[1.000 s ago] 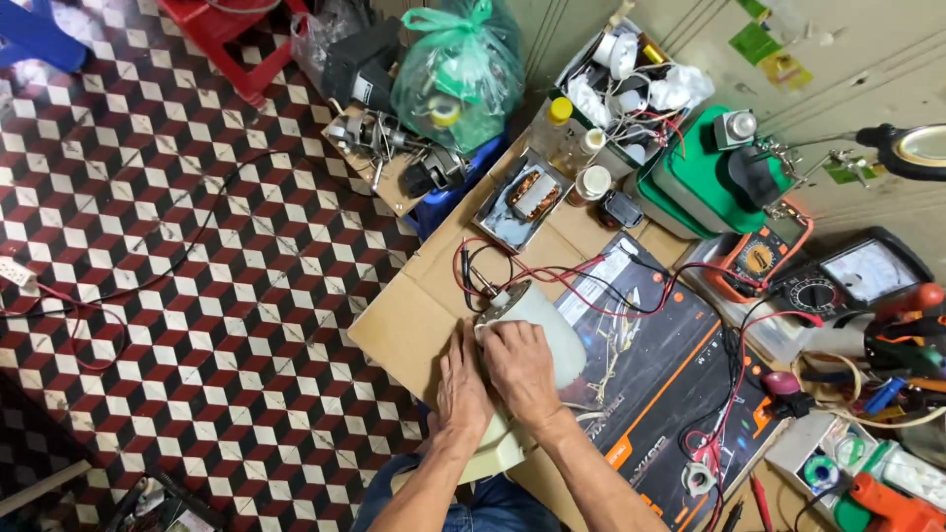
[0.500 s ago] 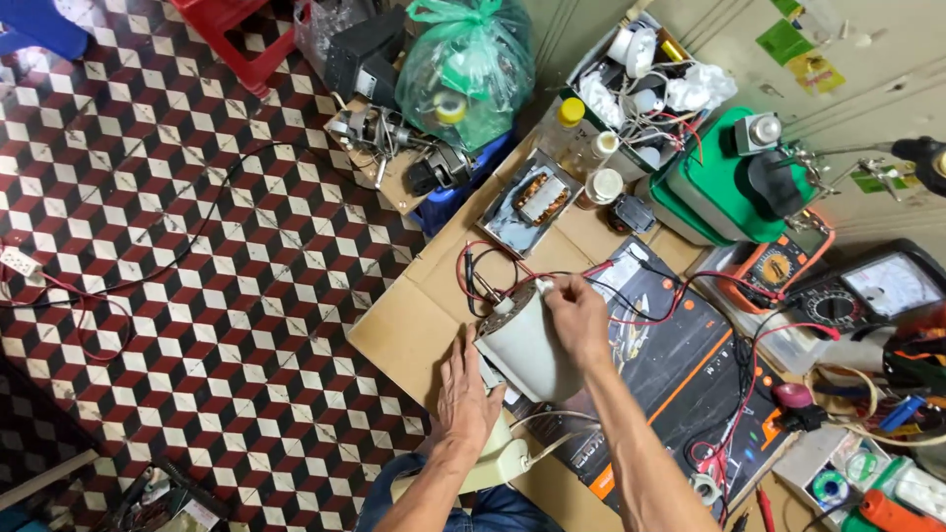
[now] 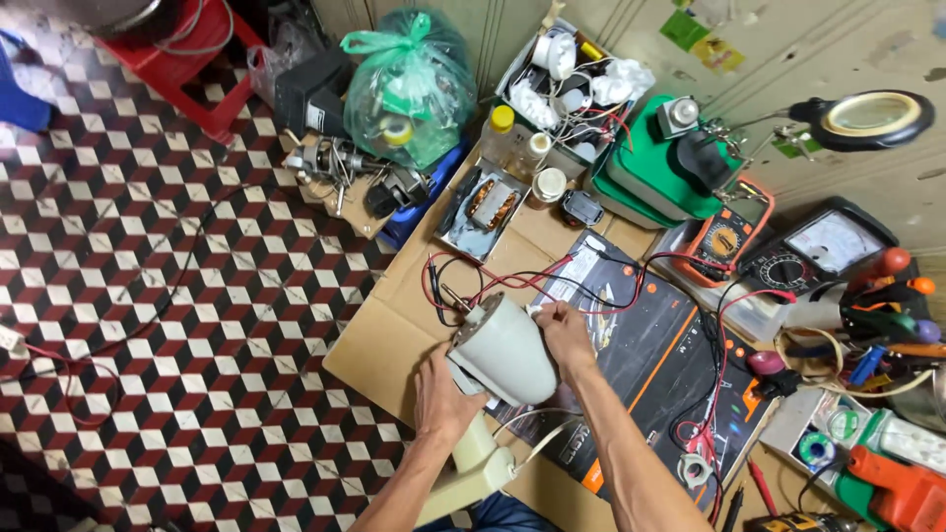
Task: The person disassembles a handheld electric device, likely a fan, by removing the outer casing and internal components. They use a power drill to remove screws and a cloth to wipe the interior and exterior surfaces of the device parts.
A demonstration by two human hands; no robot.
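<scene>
The left hand (image 3: 443, 394) was closed around the lower side of the rounded cream plastic motor housing (image 3: 505, 350), gripping it where it met its cream plastic stand (image 3: 471, 471); half a second before, that hand had lain flat and spread beside a housing that lay lower. The right hand (image 3: 564, 333) had drawn back from its reach towards the wires and now cupped the housing's upper right edge, fingers curled on the shell, pinching nothing separate as far as could be seen. Between the two hands the housing had been tipped up, its open end with the metal shaft (image 3: 455, 297) turned away from the person. That suggested the body was being steadied and turned for a look at the shaft end.

Just beyond the fingers, red and black wires (image 3: 493, 281) looped over the brown cardboard sheet (image 3: 379, 345). To the right of the grip lay a black-and-orange printed mat (image 3: 680, 365); farther out sat an orange multimeter (image 3: 727, 236) and a copper-wound stator in a grey tray (image 3: 485, 205).
</scene>
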